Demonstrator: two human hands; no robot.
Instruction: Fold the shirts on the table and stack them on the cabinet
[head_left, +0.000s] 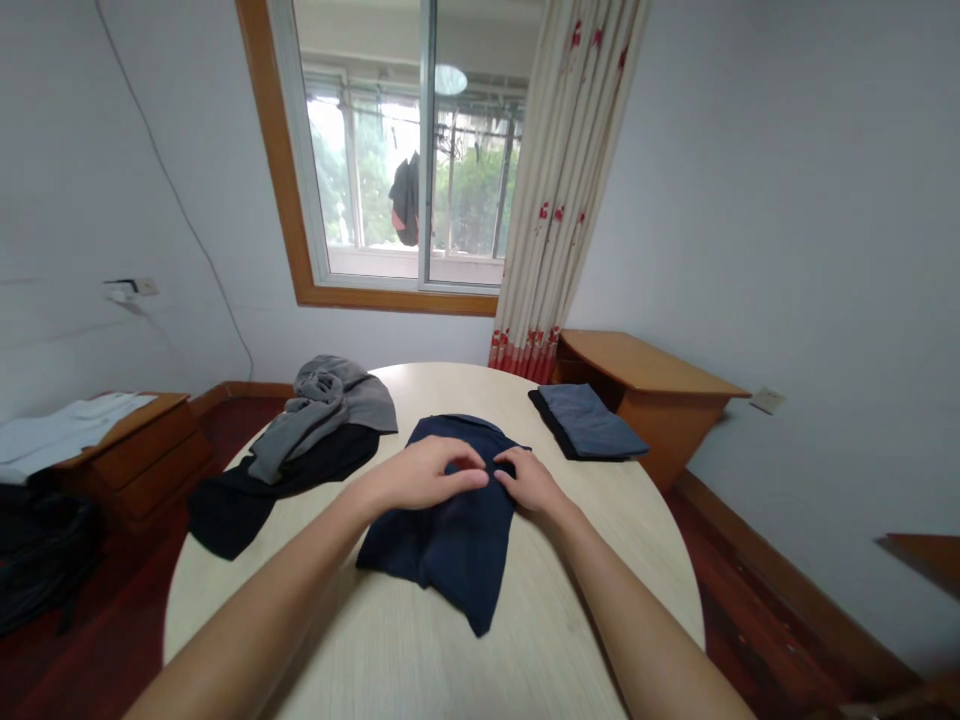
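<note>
A dark navy garment [457, 545], perhaps a shirt or trousers, lies in the middle of the round table, partly folded, with a pointed corner toward me. My left hand [424, 472] is over its middle, thumb and fingers apart in a loose curl. Close by, my right hand [531, 482] rests at the garment's right edge, its thumb and forefinger also apart and pointing left. Neither hand shows cloth gripped between its fingers. The hands cover part of the garment's upper half.
On the pale round table [585, 600], a crumpled grey cloth [322, 405] and a black cloth [240, 505] lie at left. A folded blue-grey garment [592, 420] sits on a black one at right. Beyond stand a wooden desk [645, 362], a patterned curtain [559, 200] and a window.
</note>
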